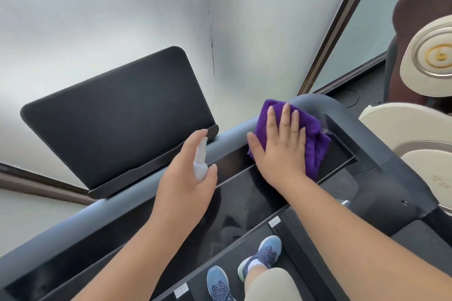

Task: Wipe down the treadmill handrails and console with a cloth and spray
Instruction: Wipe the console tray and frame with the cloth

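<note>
**Right now: purple cloth flat on the console's far corner**

Over on the right, the right hand (281, 146) lies flat with fingers straight, pressing a folded purple cloth (315, 134) onto the treadmill console (244, 193) where its top edge curves into the grey handrail (342, 115). The left hand (188, 178) is curled round a small white spray bottle (201, 166), forefinger on top, held just above the glossy black panel. Behind it the dark screen (117, 120) stands tilted back. Blue trainers (264, 254) are planted on the belt below, and a cream massage chair (428, 61) sits off to the right.
</note>
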### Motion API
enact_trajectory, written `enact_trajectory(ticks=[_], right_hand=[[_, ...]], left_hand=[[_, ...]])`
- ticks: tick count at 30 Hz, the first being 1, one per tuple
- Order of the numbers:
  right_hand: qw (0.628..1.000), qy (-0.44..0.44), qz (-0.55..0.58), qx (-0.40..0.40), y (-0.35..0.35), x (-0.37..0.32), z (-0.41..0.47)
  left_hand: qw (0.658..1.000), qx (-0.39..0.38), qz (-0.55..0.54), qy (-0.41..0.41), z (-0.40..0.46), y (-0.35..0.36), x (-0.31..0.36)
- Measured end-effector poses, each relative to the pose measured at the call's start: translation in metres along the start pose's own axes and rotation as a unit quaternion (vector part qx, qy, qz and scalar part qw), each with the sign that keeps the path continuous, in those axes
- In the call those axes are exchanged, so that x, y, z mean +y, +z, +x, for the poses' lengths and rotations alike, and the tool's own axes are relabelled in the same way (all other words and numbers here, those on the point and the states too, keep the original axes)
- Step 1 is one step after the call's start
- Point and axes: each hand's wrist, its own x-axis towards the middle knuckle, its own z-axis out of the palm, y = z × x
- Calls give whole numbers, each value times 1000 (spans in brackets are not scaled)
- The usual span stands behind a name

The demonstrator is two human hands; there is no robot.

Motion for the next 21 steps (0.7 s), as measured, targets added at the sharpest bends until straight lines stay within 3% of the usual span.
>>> enact_trajectory(ticks=[5, 10, 17, 21], right_hand=[[991, -114, -45, -49, 16, -13, -90], [984, -160, -45, -60, 15, 23, -127], [996, -49, -72, -38, 7, 44, -69], [998, -29, -41, -37, -3, 69, -7]], left_hand=[[1000, -11, -4, 20, 4, 17, 8], [999, -17, 8, 43, 2, 27, 12], [1000, 9, 19, 19, -3, 4, -8], [1000, 8, 21, 7, -9, -5, -21]])
